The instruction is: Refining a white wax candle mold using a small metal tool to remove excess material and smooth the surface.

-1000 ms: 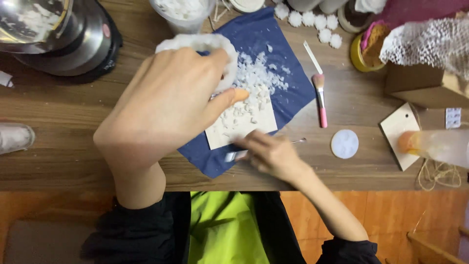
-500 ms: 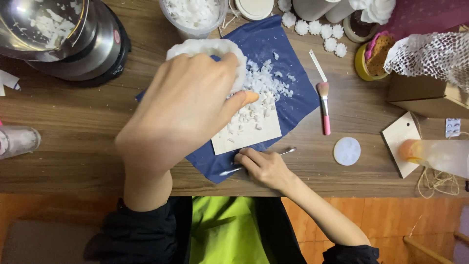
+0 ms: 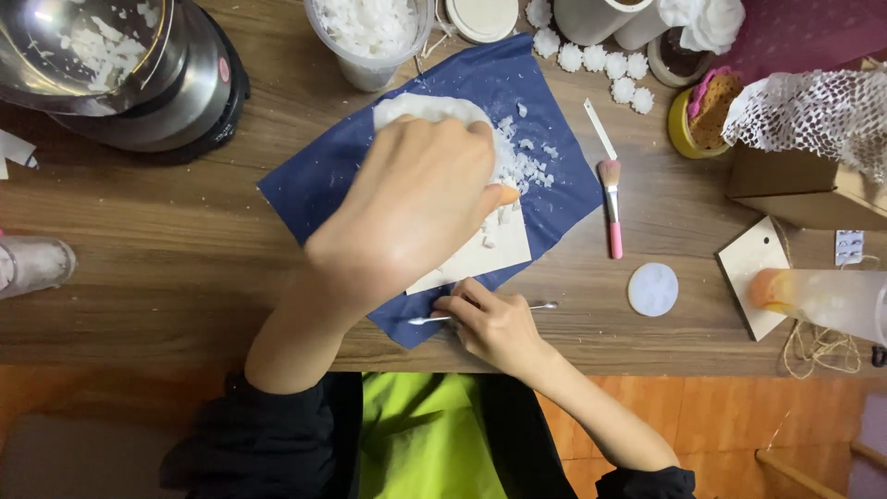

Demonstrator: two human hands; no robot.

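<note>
Under the raised left hand (image 3: 416,208), whose grip is hidden, white flakes (image 3: 527,166) disappear; right hand (image 3: 490,323) pinches a thin metal tool (image 3: 536,306).

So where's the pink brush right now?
In the head view the pink brush lies on the table right of centre, along the blue cloth's right edge, above the round white pad.

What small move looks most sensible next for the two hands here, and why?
Probably lift the right hand with its thin metal tool toward the white block. The left hand already grips that block over the blue sheet, where white flakes lie loose.
</note>
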